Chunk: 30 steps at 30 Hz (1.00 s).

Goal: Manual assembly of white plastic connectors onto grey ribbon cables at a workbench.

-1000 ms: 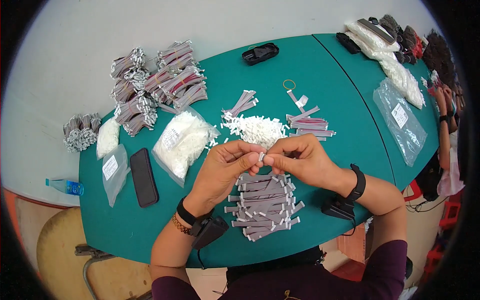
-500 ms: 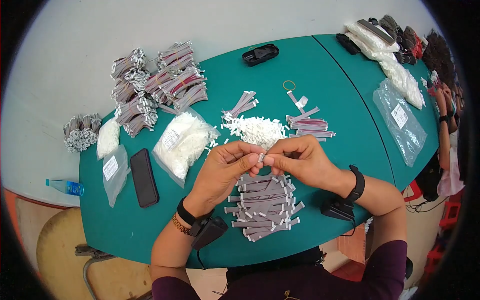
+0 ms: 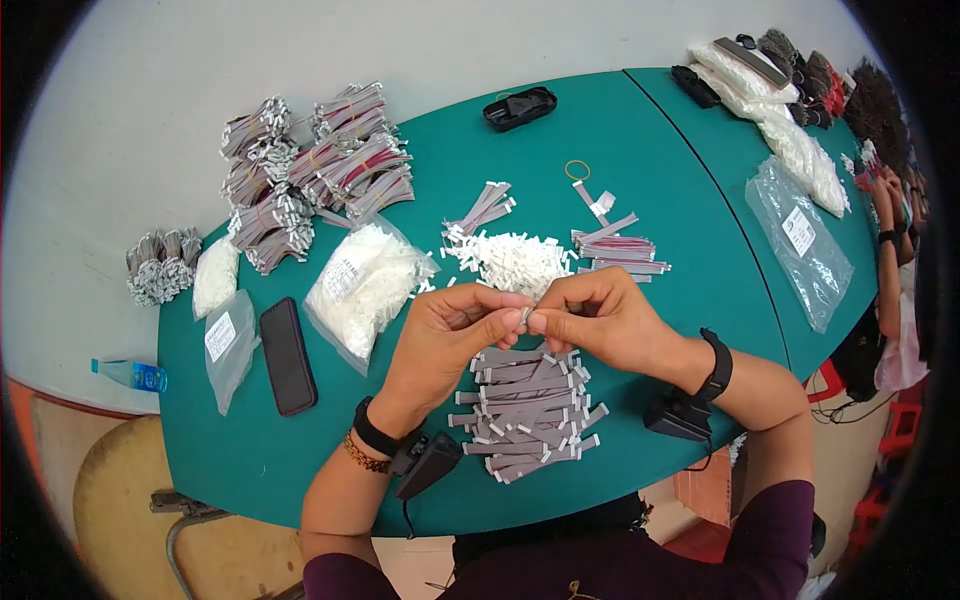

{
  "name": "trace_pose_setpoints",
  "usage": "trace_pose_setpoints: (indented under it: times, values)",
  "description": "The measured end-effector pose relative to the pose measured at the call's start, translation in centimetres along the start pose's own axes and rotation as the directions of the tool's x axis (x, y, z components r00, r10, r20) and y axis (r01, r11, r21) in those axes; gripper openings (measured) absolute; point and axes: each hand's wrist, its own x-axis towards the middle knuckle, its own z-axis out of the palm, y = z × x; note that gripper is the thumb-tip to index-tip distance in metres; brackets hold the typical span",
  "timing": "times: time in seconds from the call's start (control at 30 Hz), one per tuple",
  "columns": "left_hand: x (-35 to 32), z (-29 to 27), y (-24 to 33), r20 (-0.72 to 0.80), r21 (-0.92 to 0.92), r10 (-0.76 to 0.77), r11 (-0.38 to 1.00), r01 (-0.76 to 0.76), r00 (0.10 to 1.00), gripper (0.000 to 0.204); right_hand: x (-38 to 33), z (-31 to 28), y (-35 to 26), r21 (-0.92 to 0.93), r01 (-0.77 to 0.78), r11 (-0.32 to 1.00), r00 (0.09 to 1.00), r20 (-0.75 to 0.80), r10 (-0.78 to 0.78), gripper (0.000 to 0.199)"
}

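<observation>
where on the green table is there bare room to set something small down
Bare: front left, between the phone and left forearm; back, between the black case and white connector heap. Crowded: the middle, with that heap, the front cable pile, left hand and right hand.

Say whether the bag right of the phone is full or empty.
Well filled: white pieces show through the bulging clear bag.

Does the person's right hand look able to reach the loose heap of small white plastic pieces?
Likely yes: the white plastic heap lies in the open just beyond the right hand, though that hand is pinching a tiny pale part.
</observation>
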Motion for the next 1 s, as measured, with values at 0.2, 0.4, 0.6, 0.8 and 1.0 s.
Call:
trace_pose_setpoints:
  times: [0.2, 0.4, 0.6, 0.8, 1.0]
  values:
    - [-0.12, 0.34, -0.13, -0.018, 0.119, 0.06, 0.991, -0.058, 0.998, 0.016, -0.19, 0.27, 0.54, -0.043, 0.017, 0.999, 0.999, -0.035, -0.019, 0.018]
    - [-0.13, 0.53, -0.28, -0.047, 0.18, 0.095, 0.98, -0.085, 0.994, 0.016, -0.19, 0.29, 0.64, -0.086, 0.033, 0.996, 0.998, -0.04, -0.037, 0.021]
    - [-0.12, 0.53, -0.06, -0.05, 0.143, 0.074, 0.987, -0.066, 0.996, 0.015, -0.19, 0.4, 0.49, -0.088, 0.051, 0.995, 0.998, -0.035, -0.055, 0.021]
    - [-0.19, 0.72, -0.41, -0.033, 0.182, 0.124, 0.976, -0.116, 0.992, 0.015, -0.34, 0.54, 0.39, -0.101, 0.068, 0.993, 0.996, -0.045, -0.073, 0.021]
    - [0.04, 0.56, -0.54, -0.046, 0.146, 0.113, 0.984, -0.106, 0.993, 0.016, -0.09, 0.55, 0.09, -0.119, 0.045, 0.992, 0.997, -0.059, -0.053, 0.019]
